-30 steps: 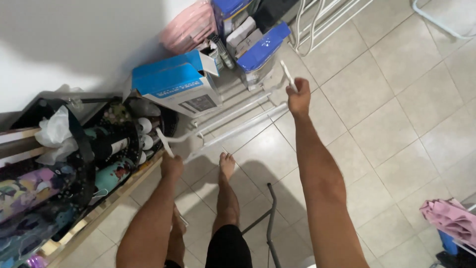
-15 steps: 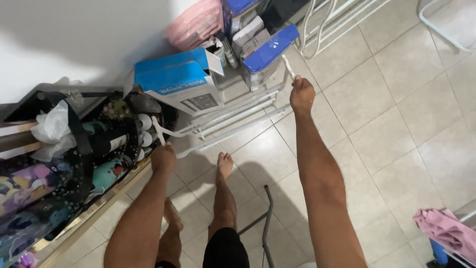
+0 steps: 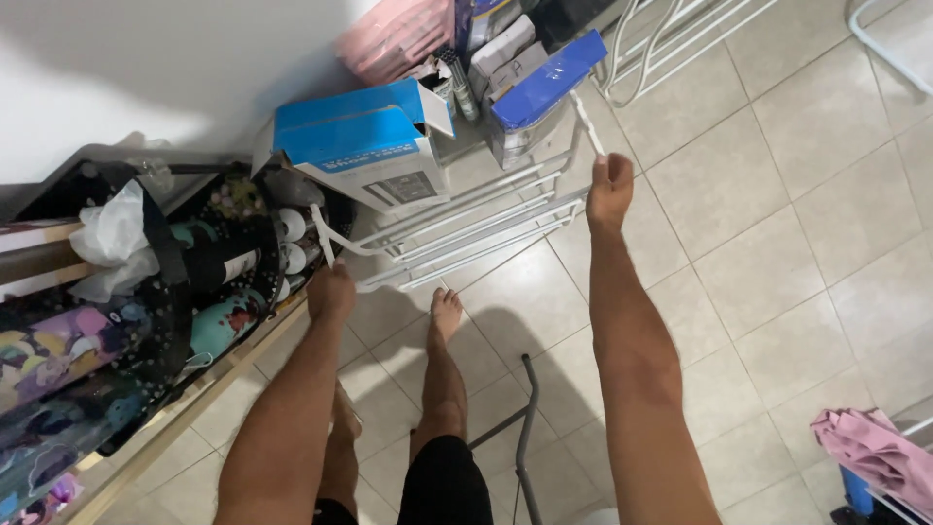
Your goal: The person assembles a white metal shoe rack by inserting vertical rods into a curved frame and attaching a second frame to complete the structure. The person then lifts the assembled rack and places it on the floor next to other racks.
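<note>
— What does the left hand (image 3: 331, 293) hold?
— Its fingers are closed round one white bar at the near left end of a white wire rack (image 3: 476, 226), which lies tilted low over the tiled floor (image 3: 758, 204), in front of the person's bare foot (image 3: 445, 313).

— And the right hand (image 3: 609, 188)?
— Clamped in a fist on a thin white bar at the rack's far right end, higher in the view than the left hand. The two hands are well apart, the rack's rails running between them.

— What sits around the rack?
— A blue and white cardboard box (image 3: 364, 146) with an open flap rests just beyond it, beside a blue-topped box (image 3: 544, 83) and a pink bundle (image 3: 394, 39) against the white wall. Left of the left hand stands a dark patterned bag (image 3: 146, 301) full of rolls, near a white plastic bag (image 3: 112, 233). A pink cloth (image 3: 875, 452) lies at the lower right
</note>
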